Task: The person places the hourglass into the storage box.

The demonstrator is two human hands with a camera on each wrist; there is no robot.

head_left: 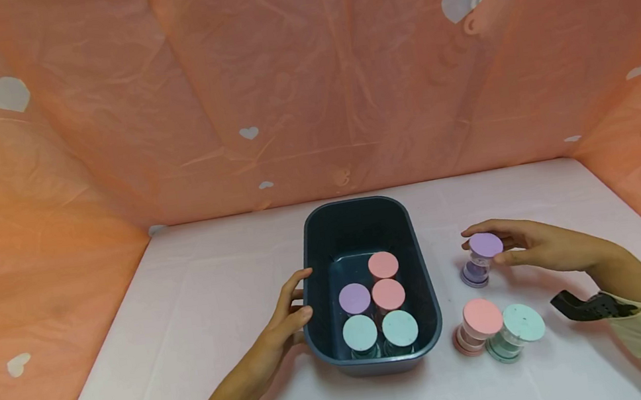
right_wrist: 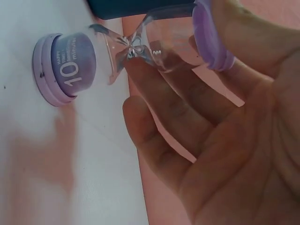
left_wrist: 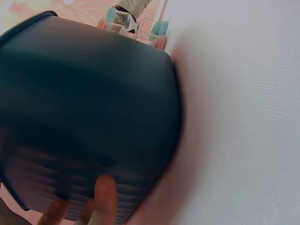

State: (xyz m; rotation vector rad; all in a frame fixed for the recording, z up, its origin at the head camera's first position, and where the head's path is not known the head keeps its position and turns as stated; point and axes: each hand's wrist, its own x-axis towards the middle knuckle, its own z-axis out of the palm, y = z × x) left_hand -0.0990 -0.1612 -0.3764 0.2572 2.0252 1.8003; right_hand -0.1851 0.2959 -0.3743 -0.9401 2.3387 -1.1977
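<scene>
My right hand [head_left: 549,249] pinches the purple lid of an hourglass sand timer [head_left: 476,271] between thumb and fingers. In the right wrist view, its clear waist and a base marked "10 minutes" show. The timer is about upright; whether its base touches the table I cannot tell. My left hand [head_left: 282,325] rests its fingertips against the left outer side of a dark blue bin [head_left: 377,366]. Inside the bin, several timers stand upright: two mint [head_left: 360,332], two pink [head_left: 388,294] and one purple [head_left: 355,299].
A pink timer [head_left: 482,317] and a mint timer [head_left: 524,323] stand close together on the white-covered table [head_left: 218,292], right of the bin. An orange sheet with pale hearts [head_left: 307,95] hangs behind and at both sides.
</scene>
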